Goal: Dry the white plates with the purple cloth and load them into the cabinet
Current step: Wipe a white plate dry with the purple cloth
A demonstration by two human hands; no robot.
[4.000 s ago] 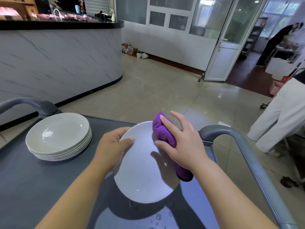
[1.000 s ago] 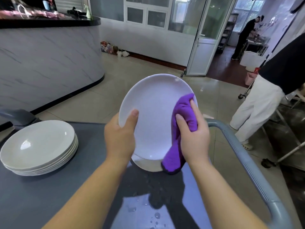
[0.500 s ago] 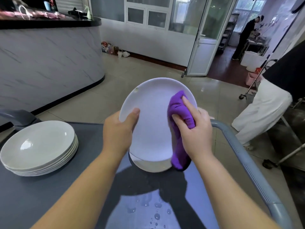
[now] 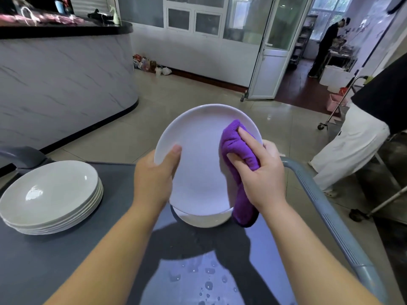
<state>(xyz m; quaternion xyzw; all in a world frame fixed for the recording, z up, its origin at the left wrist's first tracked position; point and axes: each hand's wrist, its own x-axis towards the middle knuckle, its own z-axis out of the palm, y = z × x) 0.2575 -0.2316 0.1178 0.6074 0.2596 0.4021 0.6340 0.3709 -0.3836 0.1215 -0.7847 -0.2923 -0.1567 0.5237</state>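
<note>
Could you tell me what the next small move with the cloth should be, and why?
Probably sweep the purple cloth leftward across the plate. The right hand holds it bunched against the plate's right side only, while the left hand grips the left rim, with the plate tilted up; the centre and left lie uncovered.

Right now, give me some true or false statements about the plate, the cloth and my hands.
1. The left hand has its grip on the round white plate, at its left rim. True.
2. The purple cloth lies on the grey cart top. False: the right hand presses it against the plate's right side.
3. The stack of white plates stands right of the held plate. False: it stands to its left.
4. Water drops lie on the cart top. True.
</note>
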